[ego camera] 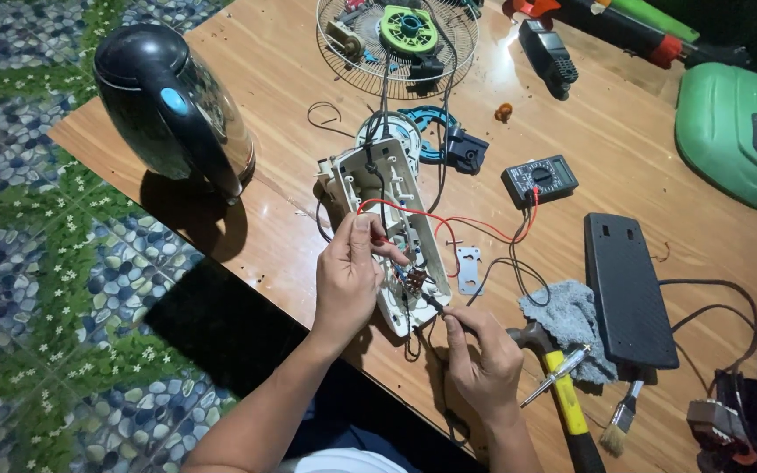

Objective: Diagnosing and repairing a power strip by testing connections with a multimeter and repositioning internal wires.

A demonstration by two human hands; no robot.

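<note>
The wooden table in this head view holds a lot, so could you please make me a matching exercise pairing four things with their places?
Things:
1. black electric kettle
2. black multimeter
3. yellow-handled hammer
4. round wire fan guard

Places:
A. far edge of the wooden table, top centre
B. beside the right hand
C. left corner
D. centre right, at the end of red leads

Pairs: 1-C, 2-D, 3-B, 4-A

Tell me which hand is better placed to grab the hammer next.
Right. The right hand sits just beside the hammer with only a thin probe in it, while the left hand is farther away, steadying the white casing.
</note>
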